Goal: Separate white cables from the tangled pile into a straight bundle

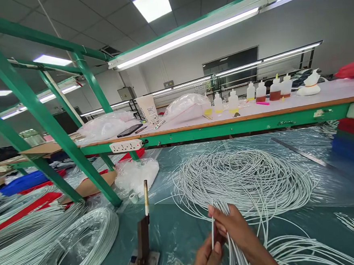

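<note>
My right hand (233, 227) grips a bunch of thin white cords (230, 250) low in the middle of the view, fingers closed around them. My left hand (207, 257) sits just below and left of it, pinching a single white cord end that points upward. The cords run back into a large loose coil of white cord (244, 180) spread on the plastic-covered table (177, 225) straight ahead of my hands.
An upright metal post on a base plate (143, 239) stands left of my hands. More cord coils (60, 245) lie at the left. A green frame leg (85, 167) crosses the table. A raised shelf (254, 115) carries bottles, plastic bags and a phone.
</note>
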Tool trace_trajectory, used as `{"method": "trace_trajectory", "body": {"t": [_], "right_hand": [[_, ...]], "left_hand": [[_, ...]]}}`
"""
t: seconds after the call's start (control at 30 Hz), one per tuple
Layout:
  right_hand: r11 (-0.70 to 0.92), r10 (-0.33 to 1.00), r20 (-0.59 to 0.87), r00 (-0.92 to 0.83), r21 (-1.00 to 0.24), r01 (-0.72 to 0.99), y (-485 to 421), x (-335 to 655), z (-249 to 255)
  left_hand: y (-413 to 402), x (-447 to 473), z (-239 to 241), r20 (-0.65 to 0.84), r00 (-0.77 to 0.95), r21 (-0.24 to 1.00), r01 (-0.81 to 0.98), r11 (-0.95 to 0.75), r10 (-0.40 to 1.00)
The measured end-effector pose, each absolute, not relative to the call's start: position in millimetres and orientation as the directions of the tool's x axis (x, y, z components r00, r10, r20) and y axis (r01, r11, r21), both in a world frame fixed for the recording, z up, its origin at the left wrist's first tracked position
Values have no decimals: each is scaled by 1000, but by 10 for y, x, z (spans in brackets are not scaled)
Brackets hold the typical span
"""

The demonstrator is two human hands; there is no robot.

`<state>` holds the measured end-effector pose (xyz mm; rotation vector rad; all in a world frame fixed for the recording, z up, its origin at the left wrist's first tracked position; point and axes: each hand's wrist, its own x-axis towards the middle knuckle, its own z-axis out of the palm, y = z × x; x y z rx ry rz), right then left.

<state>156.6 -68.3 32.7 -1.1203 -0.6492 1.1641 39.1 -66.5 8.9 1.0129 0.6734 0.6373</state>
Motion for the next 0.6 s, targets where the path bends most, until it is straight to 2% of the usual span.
{"method": "trace_trajectory", "body": {"t": [0.13,0.2,0.23,0.33,0.47,0.6], "right_hand": [[99,905,0,426,-973,-209,-617,1671,837],[208,884,136,447,-971,-115,-549,1696,1147],[271,874,210,439,-959,-80,-511,1695,1301],[441,824,409,393,-897,8,-437,1643,1739],[619,716,637,285,-768,164,-513,1609,2254],[689,656,737,165,-673,267,-607,1846,2512]], "left_hand": [[-611,431,615,17,791,925,-245,291,612],[-553,479,996,105,819,973,-201,111,563],[-522,511,1185,89,829,993,-116,15,552],[-446,627,1654,50,768,984,71,-162,639],[-407,748,1985,201,669,952,38,-303,716],[-342,862,2155,340,645,900,-13,-435,684]]}}
